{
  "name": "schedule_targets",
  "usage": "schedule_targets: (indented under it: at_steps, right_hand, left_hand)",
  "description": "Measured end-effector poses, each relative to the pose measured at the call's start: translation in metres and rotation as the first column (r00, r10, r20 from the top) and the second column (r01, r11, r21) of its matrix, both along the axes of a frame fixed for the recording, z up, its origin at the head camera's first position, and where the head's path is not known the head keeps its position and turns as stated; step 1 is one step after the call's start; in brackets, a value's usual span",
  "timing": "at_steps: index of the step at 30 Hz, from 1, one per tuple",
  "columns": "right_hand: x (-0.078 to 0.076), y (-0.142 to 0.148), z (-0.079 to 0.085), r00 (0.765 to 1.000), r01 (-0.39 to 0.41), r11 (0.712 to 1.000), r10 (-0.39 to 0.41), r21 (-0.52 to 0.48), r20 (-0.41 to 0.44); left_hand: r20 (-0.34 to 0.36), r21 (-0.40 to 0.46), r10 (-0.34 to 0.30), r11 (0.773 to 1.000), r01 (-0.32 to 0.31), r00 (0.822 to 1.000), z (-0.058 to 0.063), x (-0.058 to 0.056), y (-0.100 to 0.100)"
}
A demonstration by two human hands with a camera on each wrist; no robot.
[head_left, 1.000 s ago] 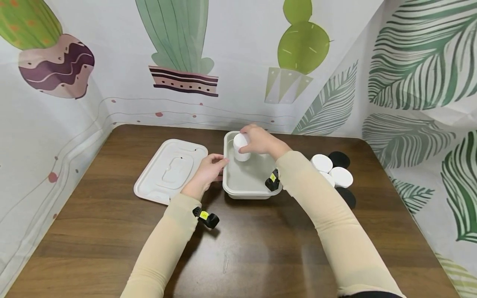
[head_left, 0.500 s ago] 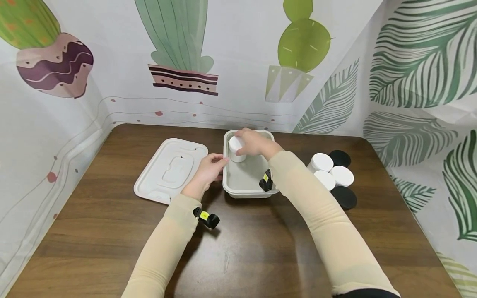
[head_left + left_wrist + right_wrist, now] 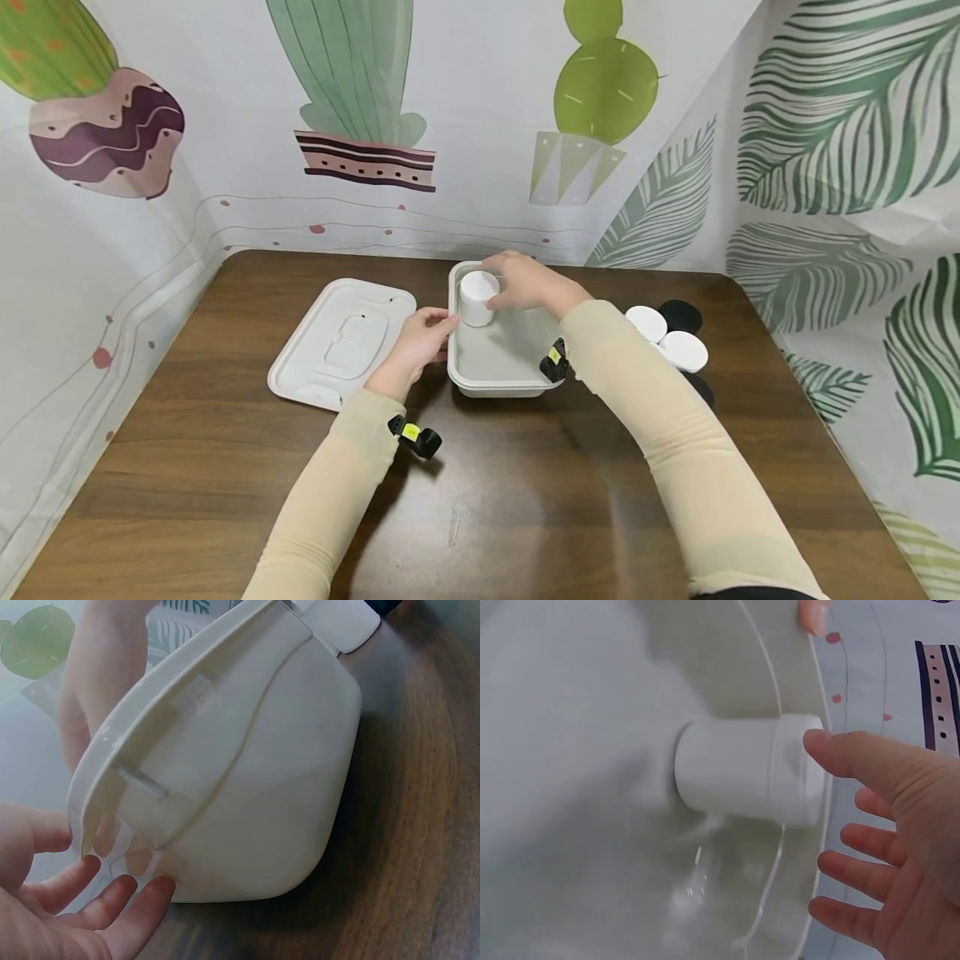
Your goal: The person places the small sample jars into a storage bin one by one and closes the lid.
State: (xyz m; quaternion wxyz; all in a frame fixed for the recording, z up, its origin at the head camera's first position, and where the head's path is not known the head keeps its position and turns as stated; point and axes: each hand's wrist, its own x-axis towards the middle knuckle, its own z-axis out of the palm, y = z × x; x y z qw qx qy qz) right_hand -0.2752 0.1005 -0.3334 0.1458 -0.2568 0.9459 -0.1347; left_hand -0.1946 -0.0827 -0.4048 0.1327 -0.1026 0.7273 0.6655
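Observation:
A white lidded jar (image 3: 477, 298) stands upright in the far left corner of a pale rectangular plastic box (image 3: 502, 387). My right hand (image 3: 531, 282) is right beside the jar, its fingers spread. In the right wrist view the thumb (image 3: 847, 750) overlaps the edge of the jar's lid (image 3: 799, 769), and the other fingers stand away from it. My left hand (image 3: 416, 343) grips the box's left rim. Its thumb lies at the rim and the fingertips (image 3: 154, 889) bend under against the outer wall, as the left wrist view shows.
To the left a white box lid (image 3: 300, 358) lies flat on the brown table (image 3: 480, 500). Right of the box, partly behind the right sleeve, several white round tops (image 3: 685, 351) and black round tops (image 3: 681, 316) cluster together. A patterned cloth backdrop (image 3: 480, 108) rises behind the table.
The right hand moved the jar slightly left into the box's corner and let go of it, then drew a little to the right. The left hand has stayed on the rim.

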Motion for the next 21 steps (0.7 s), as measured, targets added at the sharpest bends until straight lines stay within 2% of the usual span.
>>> schedule_targets:
  at_steps: [9,15,21]
  right_hand:
    - [0.007,0.040,0.012,0.999,0.026,1.000,-0.026,-0.009,-0.033]
    - [0.016,0.071,0.018,0.997,0.079,0.993,-0.081,-0.088,-0.014]
    - [0.025,0.104,0.013,0.990,0.139,0.975,-0.142,-0.175,-0.008]
  left_hand:
    - [-0.011,0.008,0.006,1.000,-0.006,1.000,-0.001,-0.001,0.000]
    - [-0.003,-0.007,0.002,1.000,-0.002,1.000,-0.001,-0.001,0.001]
    - [-0.002,-0.017,0.012,1.000,-0.012,1.000,-0.001,0.000,0.001]
